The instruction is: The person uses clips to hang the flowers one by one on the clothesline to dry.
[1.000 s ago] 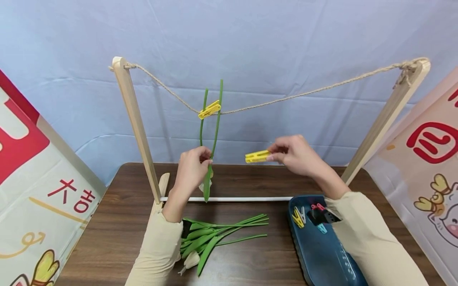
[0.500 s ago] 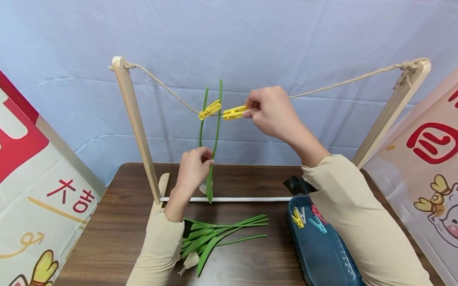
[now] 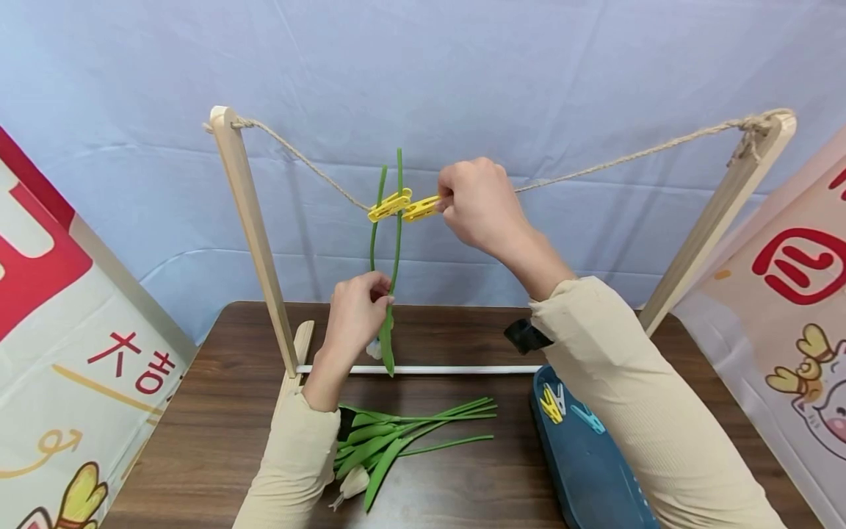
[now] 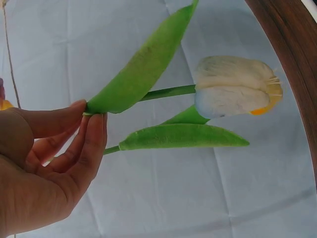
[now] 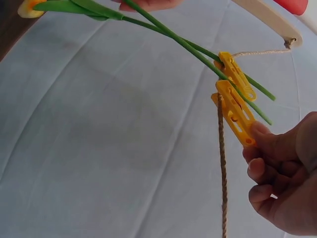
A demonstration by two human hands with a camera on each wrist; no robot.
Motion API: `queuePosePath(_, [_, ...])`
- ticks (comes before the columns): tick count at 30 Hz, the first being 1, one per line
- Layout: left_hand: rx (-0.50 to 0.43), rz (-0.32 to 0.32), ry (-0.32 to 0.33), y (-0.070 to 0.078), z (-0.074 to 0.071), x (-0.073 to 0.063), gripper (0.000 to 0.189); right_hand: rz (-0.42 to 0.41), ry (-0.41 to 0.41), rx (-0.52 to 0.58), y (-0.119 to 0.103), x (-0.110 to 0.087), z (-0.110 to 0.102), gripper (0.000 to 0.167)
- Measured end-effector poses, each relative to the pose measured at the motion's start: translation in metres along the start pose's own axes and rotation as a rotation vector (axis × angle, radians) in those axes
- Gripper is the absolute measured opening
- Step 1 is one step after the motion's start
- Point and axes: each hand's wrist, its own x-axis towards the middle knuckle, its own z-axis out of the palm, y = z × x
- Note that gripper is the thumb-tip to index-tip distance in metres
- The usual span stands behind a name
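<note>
With thumb and fingertips my left hand (image 3: pixel 357 305) pinches an artificial tulip at its leaf base, bloom down; the left wrist view shows its pale bloom (image 4: pixel 233 87) and leaf (image 4: pixel 143 69). Its stem (image 3: pixel 398 250) rises past the twine (image 3: pixel 581 175). My right hand (image 3: pixel 479 202) pinches the handle ends of a yellow clothespin (image 5: pixel 235 113), whose tips are right at the twine and that stem. Just left of it, another yellow clothespin (image 3: pixel 390 206) grips a second tulip stem (image 3: pixel 373 246) on the twine. That tulip's bloom is mostly hidden.
The twine hangs between two wooden posts (image 3: pixel 254 242), joined low by a white rod (image 3: pixel 456 369). Several tulips (image 3: pixel 390 441) lie on the brown table (image 3: pixel 218 441). A blue tray (image 3: pixel 588 477) at right holds clothespins (image 3: pixel 551 405), partly under my right sleeve. A pale cloth hangs behind.
My right hand has carried its clothespin up and left to the twine, beside the clipped one. The held tulip's stem has shifted slightly left; my left hand stays nearly in place.
</note>
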Motion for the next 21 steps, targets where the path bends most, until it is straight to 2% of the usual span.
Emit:
queuePosePath(8, [0.045, 0.029, 0.021, -0.003, 0.003, 0.002, 0.006, -0.011, -0.009, 0.022, -0.003, 0.002, 0.001, 0.023])
queuePosePath(15, [0.069, 0.051, 0.029, -0.004, 0.005, 0.003, 0.008, 0.046, -0.073, -0.003, -0.008, 0.005, 0.001, 0.023])
queuePosePath(21, [0.064, 0.061, 0.026, -0.005, 0.005, 0.003, 0.008, 0.063, -0.087, -0.015, -0.011, 0.004, 0.0, 0.025])
